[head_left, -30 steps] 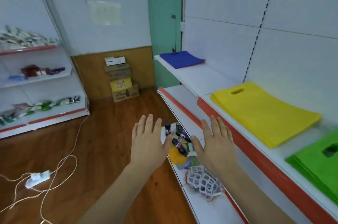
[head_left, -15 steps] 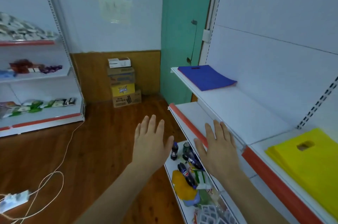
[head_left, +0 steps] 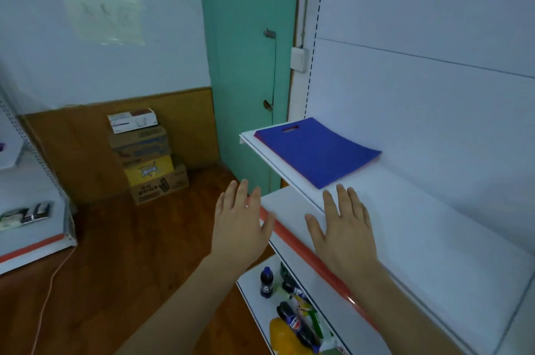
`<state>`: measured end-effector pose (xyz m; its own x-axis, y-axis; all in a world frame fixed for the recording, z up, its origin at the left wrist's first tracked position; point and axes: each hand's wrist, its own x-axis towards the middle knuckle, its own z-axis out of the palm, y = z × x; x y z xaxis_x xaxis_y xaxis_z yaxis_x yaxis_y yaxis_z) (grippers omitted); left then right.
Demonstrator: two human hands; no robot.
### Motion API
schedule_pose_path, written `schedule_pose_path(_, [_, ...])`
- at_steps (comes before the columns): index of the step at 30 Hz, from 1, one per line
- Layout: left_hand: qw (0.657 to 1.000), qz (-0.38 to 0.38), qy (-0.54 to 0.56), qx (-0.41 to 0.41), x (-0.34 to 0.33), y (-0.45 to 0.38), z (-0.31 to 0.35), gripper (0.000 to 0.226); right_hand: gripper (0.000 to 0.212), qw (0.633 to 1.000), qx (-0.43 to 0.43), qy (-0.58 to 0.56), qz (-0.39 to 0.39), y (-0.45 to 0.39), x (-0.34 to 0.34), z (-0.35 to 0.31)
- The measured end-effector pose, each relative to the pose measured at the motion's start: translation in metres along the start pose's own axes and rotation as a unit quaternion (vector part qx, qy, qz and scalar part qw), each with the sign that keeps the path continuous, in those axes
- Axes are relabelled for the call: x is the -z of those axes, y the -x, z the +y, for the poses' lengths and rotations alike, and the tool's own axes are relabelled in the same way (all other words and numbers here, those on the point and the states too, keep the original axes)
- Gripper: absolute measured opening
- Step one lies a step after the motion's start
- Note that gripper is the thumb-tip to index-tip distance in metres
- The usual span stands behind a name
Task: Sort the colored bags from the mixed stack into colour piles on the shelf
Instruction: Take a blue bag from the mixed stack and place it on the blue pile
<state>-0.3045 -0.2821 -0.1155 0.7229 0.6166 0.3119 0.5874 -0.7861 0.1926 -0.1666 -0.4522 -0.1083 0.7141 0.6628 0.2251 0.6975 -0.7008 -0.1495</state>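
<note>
White shelving is filling the right side of my view, with a teal door [head_left: 246,65] standing at twelve o'clock and cardboard boxes [head_left: 146,156] stacked on the wooden floor [head_left: 115,253] at ten o'clock. I am seeing the blue bag stack [head_left: 317,150] lying flat on the upper shelf [head_left: 405,224] at one o'clock, its handle cut-out facing the far end and a red edge peeking out beneath it, so I am judging it to be mixed. Both hands are hovering released, fingers straight and spread, holding nothing: the left hand [head_left: 241,224] is floating off the shelf's front edge over the floor, and the right hand [head_left: 344,227] is hanging over the shelf just short of the stack's near corner, not touching it. I am worrying that a flat-handed reach could push the stack toward the back panel instead of lifting it. I am also expecting that the thin bags could cling together, so pinching one corner might drag several colours at once. Anything slipping off the front edge could drop toward the bottles [head_left: 266,282] on the lower shelf [head_left: 252,282] at six o'clock.
</note>
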Motion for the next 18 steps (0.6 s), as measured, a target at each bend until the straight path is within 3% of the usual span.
schedule_pose_path(8, [0.999,-0.024,-0.005,-0.044,-0.028,-0.15,-0.008,0.073,0.088,0.999,-0.046,0.007,0.01,-0.13,-0.02,0.005])
schedule_pose_path(18, [0.988,-0.057,0.026,-0.142,-0.08,-0.277,-0.026,0.075,0.085,0.989,-0.136,0.05,0.02,-0.213,-0.048,-0.002])
